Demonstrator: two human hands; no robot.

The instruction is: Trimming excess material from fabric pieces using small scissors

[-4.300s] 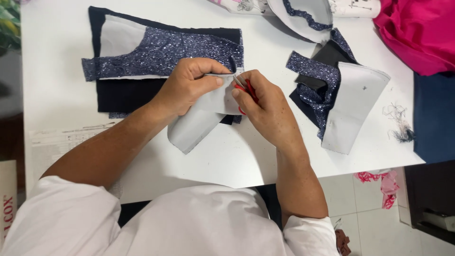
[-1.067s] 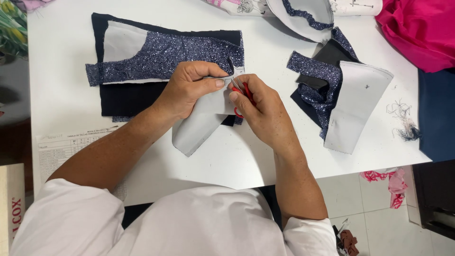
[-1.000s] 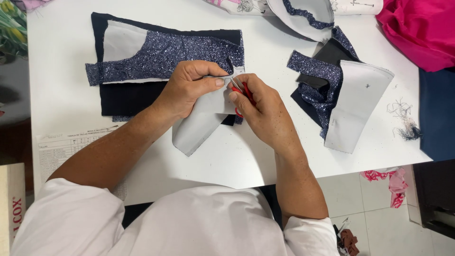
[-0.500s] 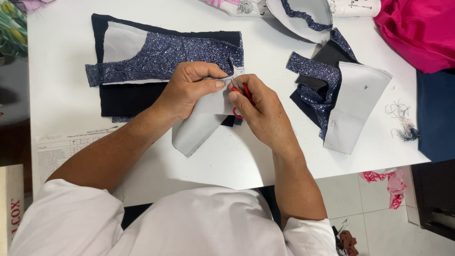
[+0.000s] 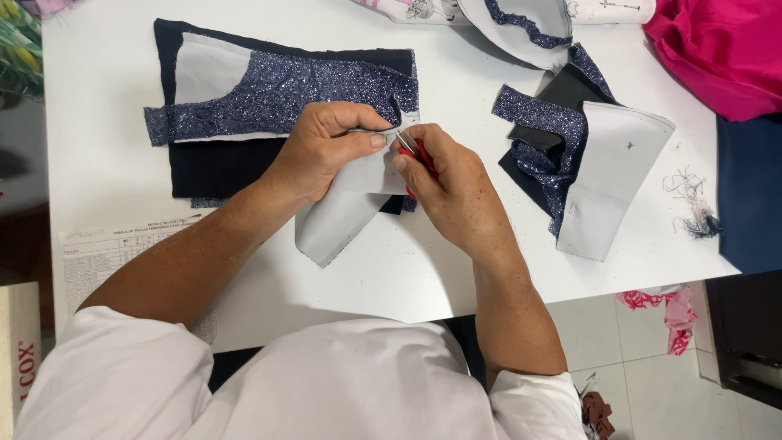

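Left hand pinches the grey fabric piece at its top edge — right hand clenched on a red-handled snipper touching that edge — above the white table's near edge, mid-width.

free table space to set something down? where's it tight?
Bare white table left of the dark fabric stack, and along the near edge below the grey piece. Crowded at the far right: glitter pieces, pink cloth, thread scraps.
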